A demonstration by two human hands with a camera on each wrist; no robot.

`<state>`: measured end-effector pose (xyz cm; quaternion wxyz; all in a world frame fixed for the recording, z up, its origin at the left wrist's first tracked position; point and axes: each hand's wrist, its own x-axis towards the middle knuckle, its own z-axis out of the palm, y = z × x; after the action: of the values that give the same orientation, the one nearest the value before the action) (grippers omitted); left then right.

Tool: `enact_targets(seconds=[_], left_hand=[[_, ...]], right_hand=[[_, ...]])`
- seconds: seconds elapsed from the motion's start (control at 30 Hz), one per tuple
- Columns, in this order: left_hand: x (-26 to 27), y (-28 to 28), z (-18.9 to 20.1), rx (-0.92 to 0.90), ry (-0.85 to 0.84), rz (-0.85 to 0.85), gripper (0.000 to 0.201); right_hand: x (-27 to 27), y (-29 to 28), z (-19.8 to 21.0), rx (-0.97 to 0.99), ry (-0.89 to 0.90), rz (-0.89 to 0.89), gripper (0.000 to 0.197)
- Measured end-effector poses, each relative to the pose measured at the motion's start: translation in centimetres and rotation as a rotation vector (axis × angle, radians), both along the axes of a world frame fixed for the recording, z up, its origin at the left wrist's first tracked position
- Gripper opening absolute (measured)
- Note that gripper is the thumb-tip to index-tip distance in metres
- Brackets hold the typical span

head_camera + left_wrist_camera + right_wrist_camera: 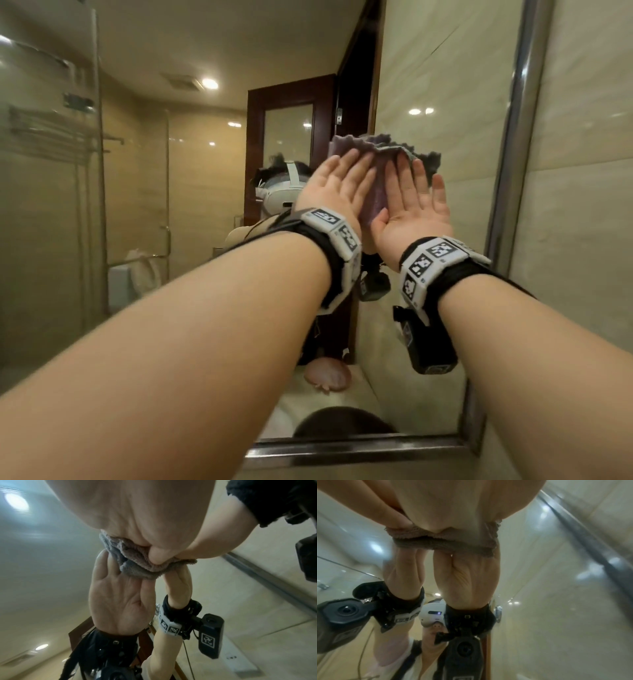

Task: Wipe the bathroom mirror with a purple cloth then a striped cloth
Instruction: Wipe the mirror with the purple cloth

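Observation:
A crumpled purple cloth (pixel 375 197) lies against the bathroom mirror (pixel 171 222), near its right side. My left hand (pixel 339 185) and right hand (pixel 416 205) press it onto the glass side by side, fingers straight and pointing up. The left wrist view shows my left hand (pixel 145 513) flat on the cloth (pixel 137 563), with its reflection just below. My right hand (pixel 462 507) presses the cloth (pixel 445 543) the same way in the right wrist view. No striped cloth is in view.
A steel frame (pixel 513 164) edges the mirror on the right and along the bottom (pixel 359 448). A beige tiled wall (pixel 582 205) lies beyond the frame. The glass reflects a shower screen, a dark wooden door and ceiling lights.

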<state>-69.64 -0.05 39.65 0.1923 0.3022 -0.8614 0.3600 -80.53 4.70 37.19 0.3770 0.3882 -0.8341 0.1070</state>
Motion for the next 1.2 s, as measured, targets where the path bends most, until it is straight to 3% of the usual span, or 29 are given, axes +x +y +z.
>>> enact_targets(seconds=[0.23,0.4,0.7,0.93,1.2], left_hand=[[-5.7,3.5,-0.3,0.001,-0.053,-0.126,0.066],[-7.1,4.9,-0.3,-0.045,-0.098,-0.204,0.066],[-8.1,4.3,-0.6,-0.083,-0.088,-0.192,0.067],[-5.6,2.4,-1.4,-0.106,-0.093,-0.194,0.070],[1.4,-2.4,-3.1,-0.099,-0.072,-0.123,0.069]], right_hand=[[-4.6,4.3,-0.2,0.082,-0.090,-0.178,0.065],[-6.7,5.9,-0.5,0.090,-0.123,-0.203,0.066],[-7.2,5.6,-0.7,0.050,-0.101,-0.197,0.066],[-4.9,4.3,-1.7,0.057,-0.122,-0.140,0.068],[1.4,0.0,-2.7,0.086,-0.079,-0.019,0.071]])
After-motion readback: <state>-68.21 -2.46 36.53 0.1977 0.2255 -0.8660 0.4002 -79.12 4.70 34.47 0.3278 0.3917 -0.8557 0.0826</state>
